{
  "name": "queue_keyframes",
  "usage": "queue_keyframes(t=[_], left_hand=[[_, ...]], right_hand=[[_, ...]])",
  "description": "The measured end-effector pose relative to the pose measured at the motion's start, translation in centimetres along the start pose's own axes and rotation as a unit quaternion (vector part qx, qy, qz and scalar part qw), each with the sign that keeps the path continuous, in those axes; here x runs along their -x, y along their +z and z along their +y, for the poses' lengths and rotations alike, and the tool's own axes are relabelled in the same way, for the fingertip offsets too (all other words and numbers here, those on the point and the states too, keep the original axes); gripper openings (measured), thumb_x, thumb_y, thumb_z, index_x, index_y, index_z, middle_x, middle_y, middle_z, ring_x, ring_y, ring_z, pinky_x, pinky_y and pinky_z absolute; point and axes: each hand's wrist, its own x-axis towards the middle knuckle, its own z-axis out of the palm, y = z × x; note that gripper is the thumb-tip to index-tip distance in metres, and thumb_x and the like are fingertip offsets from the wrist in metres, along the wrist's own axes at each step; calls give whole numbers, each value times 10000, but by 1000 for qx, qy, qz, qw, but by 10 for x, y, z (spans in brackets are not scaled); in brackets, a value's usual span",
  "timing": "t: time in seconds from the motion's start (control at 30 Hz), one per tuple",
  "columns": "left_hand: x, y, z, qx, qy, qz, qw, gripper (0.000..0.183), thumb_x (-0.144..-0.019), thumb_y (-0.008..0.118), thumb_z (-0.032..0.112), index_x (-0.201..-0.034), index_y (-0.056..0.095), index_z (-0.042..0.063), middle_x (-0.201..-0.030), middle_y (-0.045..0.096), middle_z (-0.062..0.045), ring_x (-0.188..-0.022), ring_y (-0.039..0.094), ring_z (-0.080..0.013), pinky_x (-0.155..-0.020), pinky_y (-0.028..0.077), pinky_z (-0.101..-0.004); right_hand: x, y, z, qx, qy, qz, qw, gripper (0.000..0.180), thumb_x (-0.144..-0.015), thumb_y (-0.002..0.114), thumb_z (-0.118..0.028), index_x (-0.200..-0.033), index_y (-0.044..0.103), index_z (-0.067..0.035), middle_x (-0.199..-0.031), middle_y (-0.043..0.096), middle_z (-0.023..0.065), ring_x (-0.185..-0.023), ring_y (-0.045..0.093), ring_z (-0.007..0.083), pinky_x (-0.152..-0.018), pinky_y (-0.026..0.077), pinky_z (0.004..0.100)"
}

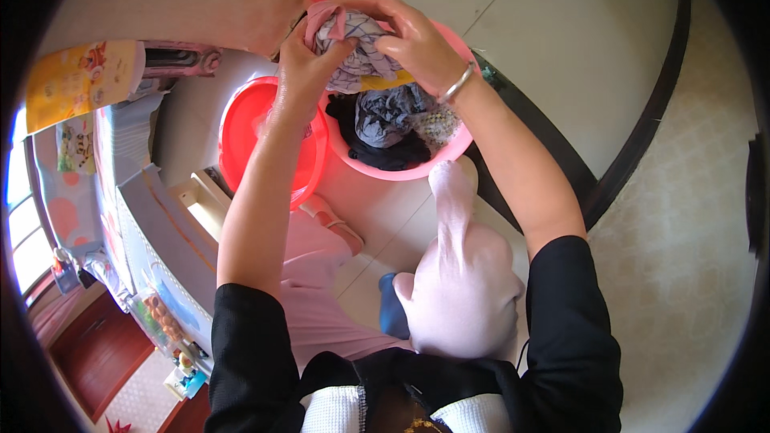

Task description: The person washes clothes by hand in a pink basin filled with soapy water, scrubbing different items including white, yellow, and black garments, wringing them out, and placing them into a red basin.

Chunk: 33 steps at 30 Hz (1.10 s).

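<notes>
A bunched patterned cloth (361,51), white with dark lines and a pink edge, is gripped between both hands. My left hand (307,51) clasps its left side with the thumb across the front. My right hand (415,36), with a silver bangle at the wrist, holds the other side, fingers curled over the top. Both hands look wet. Below the cloth, a pink plastic basin (394,174) contains dark garments (385,120) and a pale speckled cloth (438,126). A yellow piece (388,81) shows just under the held cloth; whether it belongs to it I cannot tell.
Left of the basin stands a red plastic tub (246,132), partly hidden by my left forearm. A sandalled foot (331,222) and my pink-clad legs are close below. Further left is a table with a patterned cover (162,276). A dark raised edge (535,126) runs along the floor at right.
</notes>
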Motion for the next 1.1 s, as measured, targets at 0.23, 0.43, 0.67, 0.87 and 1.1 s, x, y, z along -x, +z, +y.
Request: queue_keyframes(t=[0.23, 0.43, 0.67, 0.87, 1.1], left_hand=[[14, 31, 5, 240, -49, 69, 967, 465, -787, 620, -11, -1240, 511, -7, -1054, 622, -65, -930, 609, -171, -857, 485, -293], [23, -17, -67, 468, -217, 50, 855, 527, -906, 483, 161, -1407, 322, 127, -1390, 434, -139, -1238, 483, -309, -1002, 410, -516], [26, -40, -139, 542, -358, -45, 758, 449, -932, 437, 367, -1288, 477, 96, -1352, 478, -149, -1248, 465, -352, -1003, 394, -589], [40, 10, -180, 730, -202, -53, 650, 513, -920, 467, 448, -1304, 478, 109, -1272, 540, -157, -1175, 532, -323, -1006, 442, -484], [23, 18, -159, 647, -231, 63, 724, 388, -920, 441, 274, -1187, 524, 6, -1139, 607, -159, -1037, 606, -302, -927, 495, -426]], right_hand=[[53, 16, 58, 395, -63, 112, 909, 1048, -624, 806, -144, -1469, 193, -60, -1419, 370, 176, -1326, 361, 332, -1095, 303, 406], [22, 26, 86, 292, -75, 207, 931, 684, -631, 710, -1, -1279, 512, -94, -1129, 581, 142, -1076, 550, 347, -942, 429, 387], [25, 58, 85, 459, -184, 127, 860, 385, -684, 651, -83, -1054, 687, -183, -992, 557, 75, -963, 536, 297, -852, 448, 427], [35, 73, 86, 324, -160, 123, 924, 323, -642, 628, 12, -915, 709, -140, -1000, 565, 82, -991, 534, 303, -898, 435, 413], [55, 48, 90, -186, 152, 252, 938, 408, -732, 629, 70, -1117, 593, -62, -1023, 576, 89, -1113, 516, 222, -968, 402, 331]])
